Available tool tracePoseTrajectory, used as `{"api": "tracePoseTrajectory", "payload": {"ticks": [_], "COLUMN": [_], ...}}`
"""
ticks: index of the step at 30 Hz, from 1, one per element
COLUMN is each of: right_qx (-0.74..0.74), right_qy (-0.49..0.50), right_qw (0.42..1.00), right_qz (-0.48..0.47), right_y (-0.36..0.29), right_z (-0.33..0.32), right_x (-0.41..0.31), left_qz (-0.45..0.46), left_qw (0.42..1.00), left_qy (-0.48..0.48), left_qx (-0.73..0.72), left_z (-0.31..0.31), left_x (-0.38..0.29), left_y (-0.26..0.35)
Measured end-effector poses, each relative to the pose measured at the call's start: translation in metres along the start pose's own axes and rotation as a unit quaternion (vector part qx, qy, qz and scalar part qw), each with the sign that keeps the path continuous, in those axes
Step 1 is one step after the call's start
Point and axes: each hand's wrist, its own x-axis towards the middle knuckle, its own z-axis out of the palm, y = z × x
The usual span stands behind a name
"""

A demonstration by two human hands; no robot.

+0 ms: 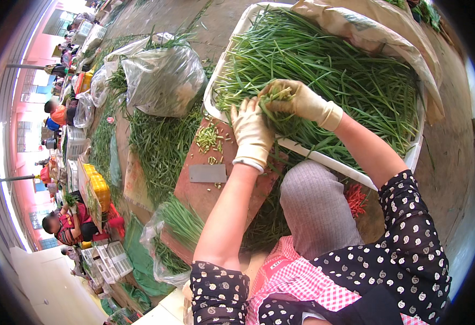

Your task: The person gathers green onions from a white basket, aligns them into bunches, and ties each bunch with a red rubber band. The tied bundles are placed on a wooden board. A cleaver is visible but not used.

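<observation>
Both hands wear off-white gloves. My right hand [290,101] is closed on a small bunch of green stalks [280,95], cut ends up, over the near edge of a white plastic crate [323,160]. Long green leafy stalks [302,53] fill that crate. Beside it, my left hand [253,126] reaches to the lower side of the bunch with fingers spread; whether it grips anything is unclear. Below and left of it, a rectangular metal blade [207,173] lies flat on a reddish board [197,195], near short cut stem pieces [208,138].
A clear plastic bag of greens [166,81] stands left of the crate, above heaped loose greens [160,142]. More long stalks [182,221] lie on the board's near end. A woven sack [367,24] drapes over the crate's far side. Several people sit farther left among crates.
</observation>
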Motion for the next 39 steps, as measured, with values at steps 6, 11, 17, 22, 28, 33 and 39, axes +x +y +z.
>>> {"api": "tracePoseTrajectory", "payload": {"ticks": [6, 11, 17, 22, 28, 33, 39], "right_qx": [-0.067, -0.105, -0.119, -0.243, -0.163, -0.22, -0.281], "right_qy": [-0.071, -0.021, 0.028, 0.053, 0.08, 0.181, 0.283], "right_qw": [0.99, 0.992, 0.99, 0.963, 0.976, 0.928, 0.902], "right_qz": [-0.098, -0.063, -0.065, -0.106, -0.116, -0.24, -0.163], "right_y": [-0.008, -0.004, 0.008, -0.002, -0.078, -0.181, -0.23], "right_z": [0.005, -0.011, 0.005, 0.027, 0.018, -0.013, -0.04], "right_x": [-0.012, -0.009, -0.018, -0.034, -0.05, -0.071, -0.055], "left_qz": [-0.102, 0.002, 0.105, 0.094, 0.086, 0.063, 0.011], "left_qw": [0.983, 0.993, 0.986, 0.953, 0.957, 0.962, 0.993], "left_qy": [-0.093, -0.114, 0.072, -0.259, -0.244, -0.234, -0.036], "left_qx": [-0.119, 0.025, 0.105, 0.124, 0.132, 0.123, 0.11], "left_z": [-0.004, -0.019, -0.02, 0.015, 0.036, 0.031, 0.002], "left_x": [0.004, 0.006, 0.013, 0.029, 0.032, 0.03, -0.018], "left_y": [0.025, 0.022, 0.0, -0.026, -0.02, -0.017, -0.021]}}
